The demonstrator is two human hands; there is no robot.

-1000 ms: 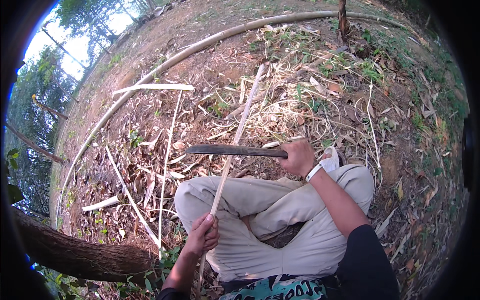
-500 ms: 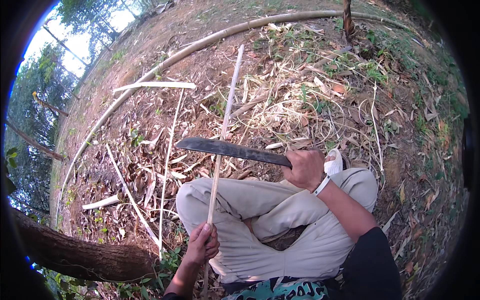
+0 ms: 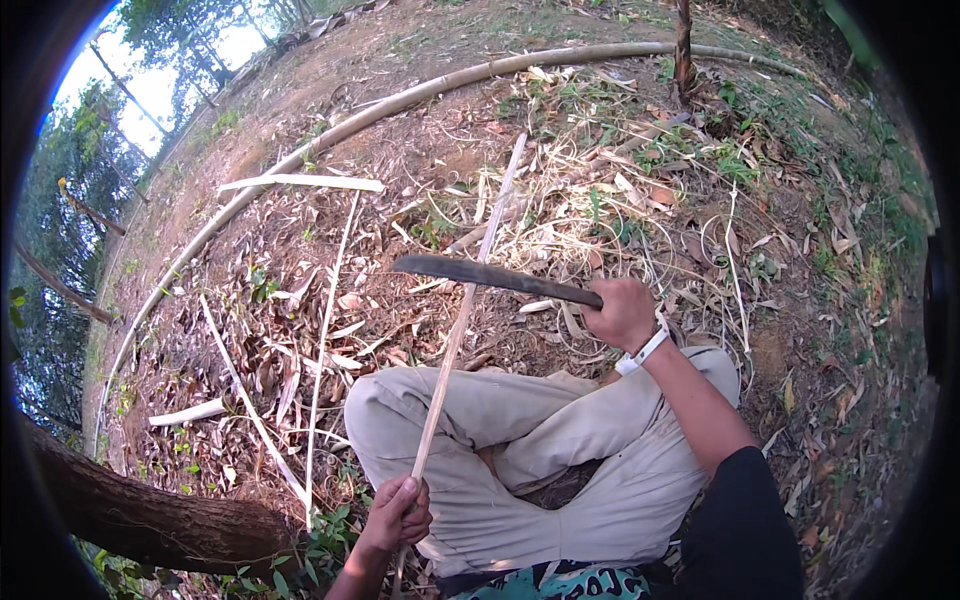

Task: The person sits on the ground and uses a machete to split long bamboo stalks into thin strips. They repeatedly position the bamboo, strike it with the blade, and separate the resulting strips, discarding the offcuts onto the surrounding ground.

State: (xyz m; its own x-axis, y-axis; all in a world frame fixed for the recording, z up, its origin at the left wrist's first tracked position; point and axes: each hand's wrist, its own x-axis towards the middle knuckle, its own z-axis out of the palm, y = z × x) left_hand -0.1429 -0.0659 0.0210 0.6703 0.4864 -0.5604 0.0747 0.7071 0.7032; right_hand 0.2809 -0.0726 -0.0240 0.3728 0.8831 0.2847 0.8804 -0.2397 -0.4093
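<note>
My left hand [image 3: 397, 512] is closed round the lower part of a long pale wooden strip [image 3: 443, 375], which looks like split bamboo. The strip slants up and away past my left knee, its far end over the littered ground. My right hand [image 3: 622, 318] grips the handle of a machete [image 3: 497, 277]. Its dark blade points left and lies across the strip's middle, well beyond my left hand; whether the edge bites into the wood I cannot tell. My crossed legs in pale trousers [image 3: 540, 420] are beneath the strip and my arms.
Several pale strips [image 3: 333, 290] lie on the leafy ground to my left. A long bamboo pole [image 3: 390, 107] arcs across the far side. Near left is a thick tree trunk [image 3: 150, 520]; a thin stem [image 3: 684, 60] stands far right. Curly shavings [image 3: 560, 215] litter the ground ahead.
The strip's far end has swung right and lower in view. The machete has shifted right and slightly away along with my right hand. Both hands keep their hold.
</note>
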